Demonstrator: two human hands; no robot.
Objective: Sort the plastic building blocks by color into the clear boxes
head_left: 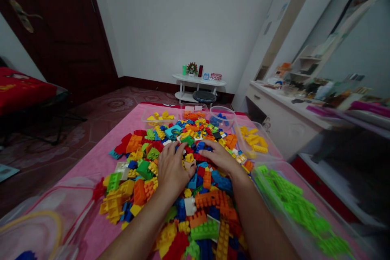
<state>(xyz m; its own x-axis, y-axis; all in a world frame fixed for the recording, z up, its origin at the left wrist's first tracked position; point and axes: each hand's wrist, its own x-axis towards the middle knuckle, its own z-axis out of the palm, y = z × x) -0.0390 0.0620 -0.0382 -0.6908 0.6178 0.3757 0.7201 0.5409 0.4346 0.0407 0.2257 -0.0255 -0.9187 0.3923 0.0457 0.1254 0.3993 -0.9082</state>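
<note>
A big heap of coloured plastic building bricks (183, 178) covers the middle of a pink tablecloth (100, 158). Both my hands lie palm down on the heap. My left hand (172, 166) rests with fingers stretched forward, its tips near a green brick (187, 140). My right hand (219, 156) lies beside it, fingers spread toward the left over red and blue bricks. Neither hand visibly holds a brick; what is under the palms is hidden.
Clear containers ring the heap: one with green bricks (292, 203) at right, yellow bricks (254, 138) behind it, a blue-brick bowl (222, 117), trays at the back, an empty red-rimmed tub (45, 219) at left. A white dresser (283, 113) stands to the right.
</note>
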